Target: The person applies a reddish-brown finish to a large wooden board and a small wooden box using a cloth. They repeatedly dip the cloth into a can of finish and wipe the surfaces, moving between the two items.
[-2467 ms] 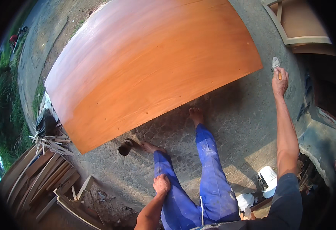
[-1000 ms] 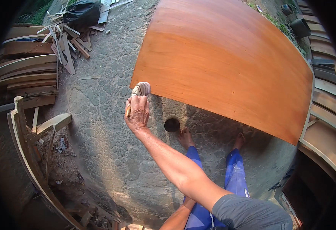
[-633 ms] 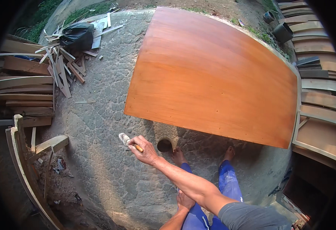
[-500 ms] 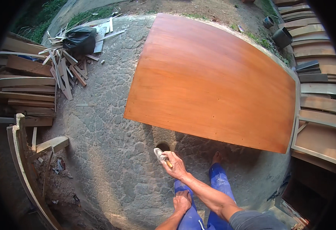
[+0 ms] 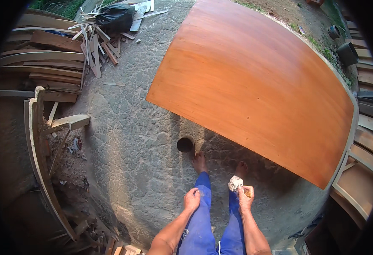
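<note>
My right hand (image 5: 246, 198) is closed round the yellowish handle of a brush-like tool (image 5: 235, 183), whose whitish head looks like wadded cloth; its exact kind is unclear. It is over my right shin, above the right foot. My left hand (image 5: 191, 199) is closed with its fingers curled, by my left knee, and I see nothing in it. Ahead of both hands lies a large orange-brown wooden panel (image 5: 254, 93), flat and glossy, raised off the ground. A round can (image 5: 186, 144) with a dark inside stands near its left front edge, just beyond my left foot.
Stacked boards (image 5: 54, 68) and wood scraps (image 5: 95, 51) lie at the left, beside a black plastic bag (image 5: 115, 18). A rough wooden frame (image 5: 39, 140) stands nearer. Framed panels (image 5: 360, 178) line the right side, and a dark bucket (image 5: 348, 54) is at the far right. The ground is cracked concrete (image 5: 127, 140).
My right hand has moved the brush-like tool from above the can toward the right, over my right shin. My left hand has shifted along my left leg toward the knee. The view has turned.
</note>
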A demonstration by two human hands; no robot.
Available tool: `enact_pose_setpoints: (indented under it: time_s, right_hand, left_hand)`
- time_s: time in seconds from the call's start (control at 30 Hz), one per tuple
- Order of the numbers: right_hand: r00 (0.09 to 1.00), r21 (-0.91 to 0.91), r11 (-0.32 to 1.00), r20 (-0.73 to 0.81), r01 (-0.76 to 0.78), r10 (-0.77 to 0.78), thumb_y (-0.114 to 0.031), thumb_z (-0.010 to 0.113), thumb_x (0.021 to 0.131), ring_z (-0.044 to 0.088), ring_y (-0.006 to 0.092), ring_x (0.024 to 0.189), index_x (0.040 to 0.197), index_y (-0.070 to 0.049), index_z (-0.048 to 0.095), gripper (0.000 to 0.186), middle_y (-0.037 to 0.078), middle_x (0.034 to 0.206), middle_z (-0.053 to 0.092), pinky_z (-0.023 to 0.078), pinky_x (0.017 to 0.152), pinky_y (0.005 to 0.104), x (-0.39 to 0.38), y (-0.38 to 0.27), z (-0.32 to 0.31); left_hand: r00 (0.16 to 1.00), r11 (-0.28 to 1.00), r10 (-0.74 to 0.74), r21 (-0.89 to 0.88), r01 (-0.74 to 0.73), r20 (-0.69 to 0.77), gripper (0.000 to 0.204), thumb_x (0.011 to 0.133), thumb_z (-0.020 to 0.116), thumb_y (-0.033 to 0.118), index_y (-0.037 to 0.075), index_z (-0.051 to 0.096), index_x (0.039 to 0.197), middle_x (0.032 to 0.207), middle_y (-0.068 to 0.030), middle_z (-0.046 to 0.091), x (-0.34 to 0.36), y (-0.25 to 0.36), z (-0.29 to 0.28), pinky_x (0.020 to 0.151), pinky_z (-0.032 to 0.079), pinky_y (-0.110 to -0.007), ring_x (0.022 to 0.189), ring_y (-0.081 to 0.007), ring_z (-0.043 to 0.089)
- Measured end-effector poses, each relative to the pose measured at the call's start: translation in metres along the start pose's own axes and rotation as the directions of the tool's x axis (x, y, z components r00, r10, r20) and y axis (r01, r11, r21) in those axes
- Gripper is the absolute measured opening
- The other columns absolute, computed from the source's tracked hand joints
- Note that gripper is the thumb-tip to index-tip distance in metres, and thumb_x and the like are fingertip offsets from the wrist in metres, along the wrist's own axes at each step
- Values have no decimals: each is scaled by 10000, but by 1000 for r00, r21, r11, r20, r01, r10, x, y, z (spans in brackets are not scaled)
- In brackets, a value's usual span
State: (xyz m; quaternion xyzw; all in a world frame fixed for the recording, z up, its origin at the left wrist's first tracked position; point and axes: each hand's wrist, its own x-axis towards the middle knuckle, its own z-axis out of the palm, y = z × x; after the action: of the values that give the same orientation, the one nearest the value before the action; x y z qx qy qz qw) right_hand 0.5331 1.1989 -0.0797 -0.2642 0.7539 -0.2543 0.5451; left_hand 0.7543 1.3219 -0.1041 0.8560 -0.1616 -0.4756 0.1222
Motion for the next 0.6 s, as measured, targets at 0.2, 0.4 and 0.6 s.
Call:
enact_pose_setpoints:
  time_s: [0.2,0.4,0.6]
  right_hand:
    - [992,165,980,-49,-106,116,-79,710,899,587,81,754,1218,-64,519,372,16,905,589,494,584,233,2,-3,-12]
    - [993,23,998,103,-61,58,-105,730,897,568,70,784,1091,-16,598,250,9,905,604,487,709,225,14,18,-20]
    - [979,-26,993,164,-116,119,-125,734,903,577,66,766,1059,-25,611,222,11,895,631,482,701,226,22,14,-12]
  left_hand:
    - [929,781,-364,-566,262,-72,238,923,688,210,25,713,1071,809,-34,676,134,-46,35,653,491,-277,686,-112,591]
    - [909,724,-404,-642,252,-99,331,904,663,267,72,645,1171,1021,-65,679,224,-55,19,602,466,-339,879,-203,654]
    - [899,616,-437,-728,302,3,379,916,665,286,117,591,1248,1094,-50,662,275,-31,2,501,393,-274,751,-160,655]
